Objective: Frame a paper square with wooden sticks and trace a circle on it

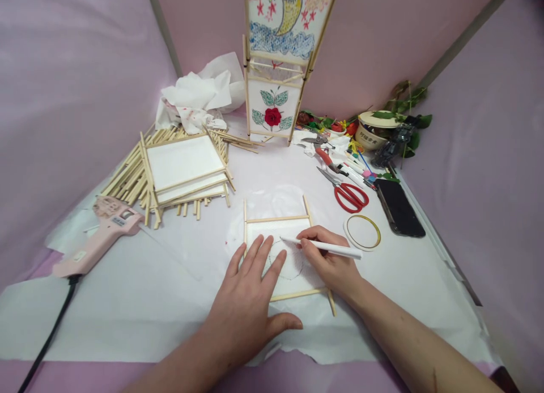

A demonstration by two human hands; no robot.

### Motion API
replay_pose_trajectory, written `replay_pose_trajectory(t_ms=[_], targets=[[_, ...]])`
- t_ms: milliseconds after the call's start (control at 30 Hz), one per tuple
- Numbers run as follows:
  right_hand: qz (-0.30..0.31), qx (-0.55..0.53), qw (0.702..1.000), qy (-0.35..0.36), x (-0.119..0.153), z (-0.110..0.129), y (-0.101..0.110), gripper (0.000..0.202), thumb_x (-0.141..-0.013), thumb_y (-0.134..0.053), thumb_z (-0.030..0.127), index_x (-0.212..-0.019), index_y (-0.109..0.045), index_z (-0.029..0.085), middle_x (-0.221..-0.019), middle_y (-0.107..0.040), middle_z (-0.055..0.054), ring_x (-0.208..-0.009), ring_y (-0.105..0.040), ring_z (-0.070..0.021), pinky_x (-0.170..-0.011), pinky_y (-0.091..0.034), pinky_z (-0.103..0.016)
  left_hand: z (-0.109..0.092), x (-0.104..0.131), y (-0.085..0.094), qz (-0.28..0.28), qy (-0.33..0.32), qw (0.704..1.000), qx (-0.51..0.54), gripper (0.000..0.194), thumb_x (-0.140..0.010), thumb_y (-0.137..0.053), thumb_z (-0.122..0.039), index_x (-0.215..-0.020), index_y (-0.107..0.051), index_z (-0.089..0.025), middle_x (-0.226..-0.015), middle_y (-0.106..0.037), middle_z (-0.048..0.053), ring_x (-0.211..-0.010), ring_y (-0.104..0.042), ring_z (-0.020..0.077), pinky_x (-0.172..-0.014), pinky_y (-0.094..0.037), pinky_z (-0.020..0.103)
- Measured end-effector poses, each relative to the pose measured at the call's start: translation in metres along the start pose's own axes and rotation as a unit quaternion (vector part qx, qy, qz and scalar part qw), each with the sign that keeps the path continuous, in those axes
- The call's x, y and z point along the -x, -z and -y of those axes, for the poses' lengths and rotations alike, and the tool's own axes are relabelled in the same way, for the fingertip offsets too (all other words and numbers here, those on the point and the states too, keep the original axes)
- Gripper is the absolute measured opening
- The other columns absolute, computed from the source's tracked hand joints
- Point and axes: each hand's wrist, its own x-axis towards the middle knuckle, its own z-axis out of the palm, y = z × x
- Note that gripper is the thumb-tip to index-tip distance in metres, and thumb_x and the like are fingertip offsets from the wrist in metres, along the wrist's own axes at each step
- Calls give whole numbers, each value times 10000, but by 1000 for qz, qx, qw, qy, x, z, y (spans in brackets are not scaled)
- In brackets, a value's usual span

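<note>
A wooden-stick frame [278, 218] with a white panel lies on the covered table in front of me. A thin round outline [290, 279] is drawn on the panel. My left hand [246, 294] rests flat over the panel's left side, fingers spread. Between the fingers of my right hand [329, 260] is a white pen [340, 249], its tip on or just above the panel near the top of the outline.
Stick bundles [127, 172] and stacked frames [185, 161] lie left, behind a pink glue gun [100, 240]. A decorated stick tower [274, 106] stands at the back. Right are red-handled scissors [348, 195], a tape ring [363, 232], a phone [399, 207] and a bowl [374, 131].
</note>
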Motion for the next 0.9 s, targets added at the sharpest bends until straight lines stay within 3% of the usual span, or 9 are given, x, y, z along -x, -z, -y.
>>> replay_pose_trajectory(t_ms=[433, 900], targets=[[-7, 17, 999, 43, 2, -2, -1, 101, -862, -558, 184, -852, -657, 200, -773, -694, -16, -712, -638, -154, -659, -475, -276, 0, 2, 0, -2, -3, 1000, -5, 1001, -684, -600, -788, -1443, -389, -171, -1543, -287, 184, -1416, -252, 376, -1116, -263, 574], [-12, 18, 999, 26, 1, -1, -1, 108, -872, -546, 191, -843, -650, 192, -758, -693, -24, -712, -637, -161, -660, -468, -284, 0, 0, 1, -2, -7, 1000, -9, 1015, -669, -618, -786, -1441, -395, -166, -1534, -304, 190, -1418, -251, 372, -1107, -281, 579]])
